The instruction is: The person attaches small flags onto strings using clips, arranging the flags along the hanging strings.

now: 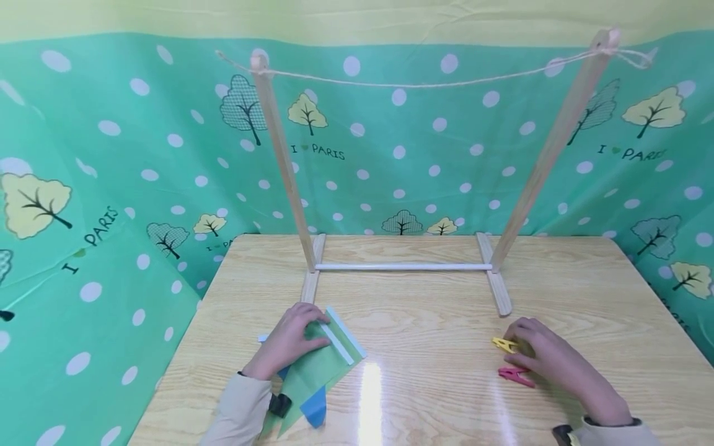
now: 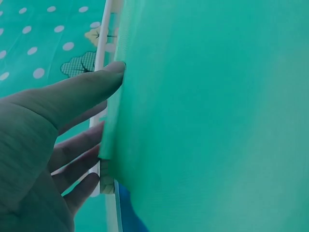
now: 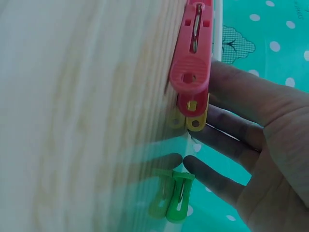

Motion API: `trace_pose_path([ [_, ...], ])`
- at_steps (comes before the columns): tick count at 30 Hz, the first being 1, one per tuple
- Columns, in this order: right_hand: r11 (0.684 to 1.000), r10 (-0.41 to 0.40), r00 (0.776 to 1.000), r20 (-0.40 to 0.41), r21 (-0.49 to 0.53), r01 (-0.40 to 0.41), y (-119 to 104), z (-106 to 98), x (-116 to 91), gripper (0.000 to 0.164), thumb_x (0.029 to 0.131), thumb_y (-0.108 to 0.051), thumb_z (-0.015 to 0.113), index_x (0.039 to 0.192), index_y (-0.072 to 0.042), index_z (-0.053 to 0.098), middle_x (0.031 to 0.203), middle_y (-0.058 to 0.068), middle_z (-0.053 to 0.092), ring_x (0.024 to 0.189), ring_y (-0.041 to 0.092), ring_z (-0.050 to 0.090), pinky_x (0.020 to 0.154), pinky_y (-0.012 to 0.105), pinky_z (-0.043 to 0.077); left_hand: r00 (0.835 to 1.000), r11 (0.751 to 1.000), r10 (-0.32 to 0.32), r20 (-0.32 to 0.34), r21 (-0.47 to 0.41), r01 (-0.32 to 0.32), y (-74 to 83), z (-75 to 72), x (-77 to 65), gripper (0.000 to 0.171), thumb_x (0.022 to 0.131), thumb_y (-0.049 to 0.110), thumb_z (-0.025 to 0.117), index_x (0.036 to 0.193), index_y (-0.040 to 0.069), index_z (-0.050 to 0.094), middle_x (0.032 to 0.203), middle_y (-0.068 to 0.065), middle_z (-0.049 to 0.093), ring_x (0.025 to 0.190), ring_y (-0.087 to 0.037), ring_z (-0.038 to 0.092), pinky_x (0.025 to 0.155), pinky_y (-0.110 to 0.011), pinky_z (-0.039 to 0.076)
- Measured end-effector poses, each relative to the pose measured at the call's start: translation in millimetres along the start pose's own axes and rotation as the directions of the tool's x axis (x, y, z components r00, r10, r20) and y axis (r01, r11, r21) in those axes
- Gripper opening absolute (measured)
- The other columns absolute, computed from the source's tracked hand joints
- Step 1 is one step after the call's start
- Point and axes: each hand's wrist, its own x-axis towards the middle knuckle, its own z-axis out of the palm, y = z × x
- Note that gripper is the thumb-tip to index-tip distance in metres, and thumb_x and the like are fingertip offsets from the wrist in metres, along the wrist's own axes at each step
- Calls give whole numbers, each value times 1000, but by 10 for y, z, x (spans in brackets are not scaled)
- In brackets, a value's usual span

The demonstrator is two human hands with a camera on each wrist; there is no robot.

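My left hand [image 1: 290, 344] lies over a small pile of pennants. On top is a green pennant [image 1: 312, 371] with a pale strip along its edge; a blue pennant [image 1: 315, 407] pokes out below. Thumb and index finger touch the green one near that strip, their tips apart. At the right, my right hand [image 1: 538, 353] reaches around a yellow clothespin [image 1: 504, 344], thumb and index finger spread on either side of it. Just nearer lies a pink clothespin [image 1: 515, 376]. A green clothespin [image 3: 180, 198] shows by the fingers in the right wrist view.
A wooden frame stands at the table's back, with a left post [image 1: 284, 161], a right post [image 1: 549, 161] and a white crossbar [image 1: 401, 267]. A string [image 1: 413, 85] sags between the post tops. Behind hangs a green dotted cloth [image 1: 398, 173]. The table [image 1: 424, 322] has a light wood surface.
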Motion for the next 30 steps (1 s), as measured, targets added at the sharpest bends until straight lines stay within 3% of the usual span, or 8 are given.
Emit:
trace_pose_path([
  [5,1000,-9,1000,-19,3,9,-19,-6,7,21,78,-18,84,93,-19,69,100,-4,62,92,16,59,77,40,55,1000,1000,11,-5,26,-11,-7,18,18,29,76,28,87,99,18,73,103,6,64,109,-20,55,99,-47,42],
  [17,1000,26,1000,-7,1,-26,-36,-2,-2,20,81,-18,82,96,-17,71,101,-2,64,92,17,61,79,42,55,999,999,46,-21,29,-46,-6,27,44,13,77,26,85,78,27,73,95,11,63,105,-18,55,98,-47,42],
  [24,1000,21,1000,-14,0,-21,-47,-15,0,21,81,-19,82,99,-13,72,100,0,66,90,18,62,77,44,55,996,995,86,-16,50,-86,-10,30,39,11,79,25,83,78,27,72,97,10,64,105,-18,55,99,-48,42],
  [30,999,40,999,-36,-4,-40,-61,-23,-12,24,82,-19,81,102,-11,72,101,2,68,93,22,65,81,48,56,995,995,100,-3,28,-100,42,3,29,13,80,24,82,80,29,70,92,17,67,105,-14,59,99,-47,46],
])
